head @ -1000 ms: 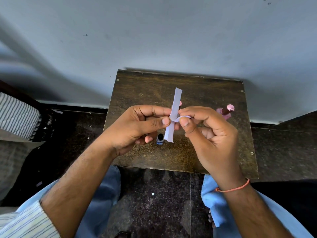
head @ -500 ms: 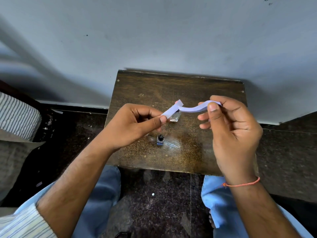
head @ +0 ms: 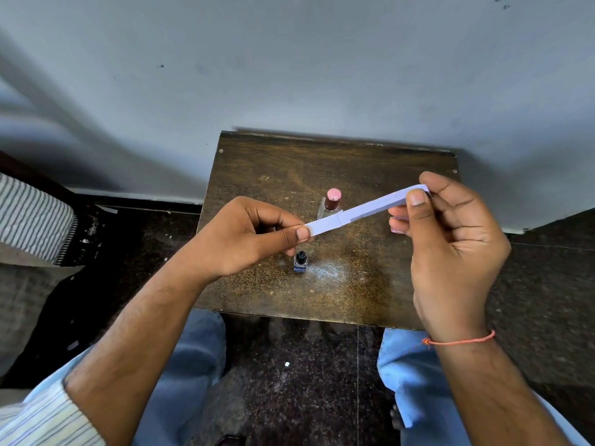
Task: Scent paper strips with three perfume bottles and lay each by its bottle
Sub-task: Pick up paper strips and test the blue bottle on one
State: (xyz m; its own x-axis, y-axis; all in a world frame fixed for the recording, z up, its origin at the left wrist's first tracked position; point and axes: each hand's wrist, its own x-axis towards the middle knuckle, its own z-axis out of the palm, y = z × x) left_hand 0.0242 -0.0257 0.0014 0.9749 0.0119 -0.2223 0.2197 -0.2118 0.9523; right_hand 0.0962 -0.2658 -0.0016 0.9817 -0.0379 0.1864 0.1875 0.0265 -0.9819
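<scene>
A long white paper strip (head: 363, 213) is stretched out above the small wooden table (head: 277, 175). My left hand (head: 251, 239) pinches its left end between thumb and forefinger. My right hand (head: 450, 246) pinches its right end, raised a little higher. Under the strip stands a clear bottle with a pink cap (head: 332, 201). A small bottle with a black cap (head: 300, 261) stands nearer to me, below my left thumb. A pink object (head: 396, 230) peeks out behind my right hand's fingers; most of it is hidden.
The table stands against a grey wall (head: 289, 66). My knees in blue trousers (head: 190, 365) flank the table's near edge over a dark speckled floor (head: 289, 381). A striped cloth (head: 32, 217) lies at the far left.
The strip was folded and held close between both hands; my right hand has pulled its end out to the right and up, so the strip now lies nearly straight. The pink-capped bottle is uncovered.
</scene>
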